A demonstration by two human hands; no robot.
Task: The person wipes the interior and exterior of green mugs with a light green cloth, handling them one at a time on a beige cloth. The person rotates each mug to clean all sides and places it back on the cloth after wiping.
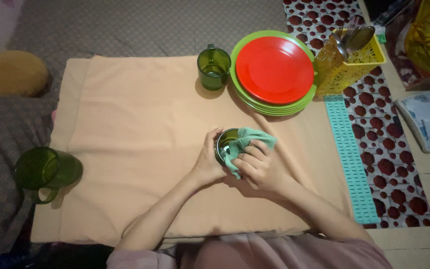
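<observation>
- Spread over the floor is a broad peach-coloured cloth mat [140, 129], and everything the person works with sits on it or at its edge.
- At the far right corner rests a stack of round lime-green plastic plates topped by one red plate [273, 69], just beside a yellow perforated plastic cutlery basket [347, 65] with spoons standing in it.
- Off the mat's left edge, a dark green translucent plastic mug [46, 172] lies tipped on its side; a second matching green mug [214, 67] stands upright, touching the plate stack's left side.
- Centre of the mat, near the person's lap: a small dark green cup [223, 144], tilted towards the right hand.
- The left hand [207, 162] wraps the cup's outer wall, its grip closed firmly around it.
- The right hand [257, 167] has its grip closed on a small mint-green wiping cloth [247, 139], pushing part of it into the cup's mouth.
- Judging by this, a good wipe would need the cup held steady while the cloth turns all round the inner wall and down to the base, a dry fold leading.
</observation>
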